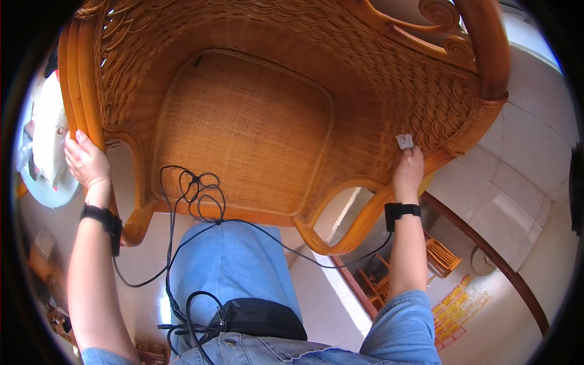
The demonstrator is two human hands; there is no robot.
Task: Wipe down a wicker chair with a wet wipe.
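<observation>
A rattan armchair (246, 123) with a woven seat and scalloped wicker sides stands before me. My left hand (89, 162) grips its left armrest (78, 86), a smooth band of bent wood or cane. In my right hand (409, 169) is a small folded white tissue or cloth (404, 141), pinched against the wicker on the inner right side. The right armrest (365, 228) curves below that hand. A bundle of black cable (195, 179) lies on the front of the seat and runs to the black bands on both wrists.
At far left, a white bag (50, 130) sits on a pale round stool or table (54, 194). Wooden chairs (442, 258) show through a doorway at lower right. A tiled wall (515, 137) rises on the right. Black cables (191, 326) hang at my waist.
</observation>
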